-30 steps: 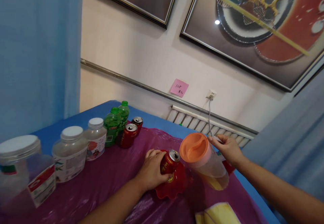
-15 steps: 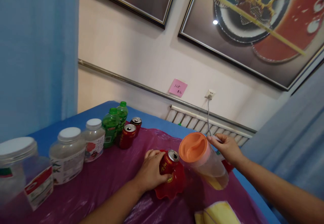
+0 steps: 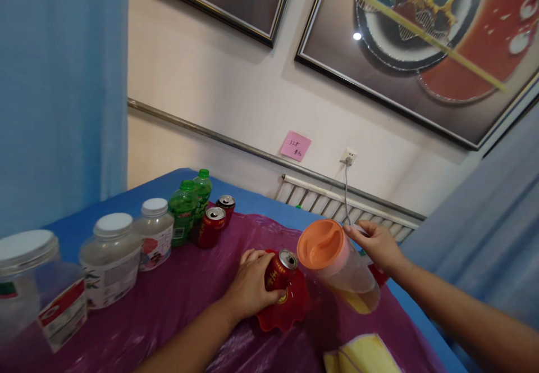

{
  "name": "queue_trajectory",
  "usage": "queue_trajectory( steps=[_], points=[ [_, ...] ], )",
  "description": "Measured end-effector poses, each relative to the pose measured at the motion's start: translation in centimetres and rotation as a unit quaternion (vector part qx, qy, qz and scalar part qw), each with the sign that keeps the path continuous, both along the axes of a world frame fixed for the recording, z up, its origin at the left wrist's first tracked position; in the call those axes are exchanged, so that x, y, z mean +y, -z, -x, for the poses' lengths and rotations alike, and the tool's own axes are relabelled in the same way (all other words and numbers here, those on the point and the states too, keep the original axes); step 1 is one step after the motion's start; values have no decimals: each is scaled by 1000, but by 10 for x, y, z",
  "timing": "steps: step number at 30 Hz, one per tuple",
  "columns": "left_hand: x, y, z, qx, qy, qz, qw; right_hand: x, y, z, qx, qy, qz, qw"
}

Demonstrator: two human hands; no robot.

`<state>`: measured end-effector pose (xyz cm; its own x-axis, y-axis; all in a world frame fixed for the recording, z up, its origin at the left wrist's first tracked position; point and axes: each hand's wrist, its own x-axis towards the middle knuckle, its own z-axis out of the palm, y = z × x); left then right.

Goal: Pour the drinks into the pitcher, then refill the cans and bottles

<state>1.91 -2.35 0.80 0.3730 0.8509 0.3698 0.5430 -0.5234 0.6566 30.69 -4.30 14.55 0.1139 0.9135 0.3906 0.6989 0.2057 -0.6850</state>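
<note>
Dim indoor light; 1 white glare spot point(image 3: 357, 36) on the framed picture point(image 3: 416, 41) — purple sheet point(image 3: 189, 289) glossy; left-edge jar point(image 3: 33, 291) stretched.

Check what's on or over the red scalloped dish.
A red can, held by the left hand, is over the red dish. A yellow mark shows on the dish. The surface under can and hand is covered.

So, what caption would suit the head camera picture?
Left hand steadies a red can; right hand tilts an orange-lidded pitcher.
</note>
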Motion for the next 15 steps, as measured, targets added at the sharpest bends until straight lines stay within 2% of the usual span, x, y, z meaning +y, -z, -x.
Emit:
queue_trajectory(
  steps=[8, 15],
  points=[
    [1, 1, 1, 5, 3, 7, 1000, -3, -5, 3, -5, 14, -9, 1000],
    [0, 0, 0, 4, -1, 3, 1000, -2, -2, 0, -2, 13, -6, 1000]
  ],
)
